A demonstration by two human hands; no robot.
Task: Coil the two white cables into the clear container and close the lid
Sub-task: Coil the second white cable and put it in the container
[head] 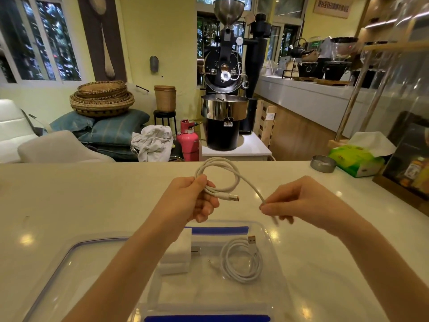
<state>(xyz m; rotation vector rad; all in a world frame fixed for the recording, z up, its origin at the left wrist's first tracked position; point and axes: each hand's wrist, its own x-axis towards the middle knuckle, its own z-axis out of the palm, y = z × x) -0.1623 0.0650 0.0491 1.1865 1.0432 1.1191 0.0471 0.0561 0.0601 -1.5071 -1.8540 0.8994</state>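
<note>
A white cable [228, 169] hangs in a loop above the counter, its USB plug poking out beside my left hand [193, 197], which grips the gathered turns. My right hand [299, 205] pinches the cable's free end, drawn out to the right. Below my hands stands the clear container [270, 231] with blue clips on its near and far edges. Inside it lies a second white cable [242, 261], coiled, next to a white charger block [180, 249]. The clear lid [69, 263], rimmed in blue, lies flat on the counter left of the container, partly under my left forearm.
The white counter [81, 194] spreads to both sides. At the back right sit a metal ashtray [323, 163], a green tissue box [355, 160] and a dark framed case [411, 159]. A coffee roaster and baskets stand beyond the counter edge.
</note>
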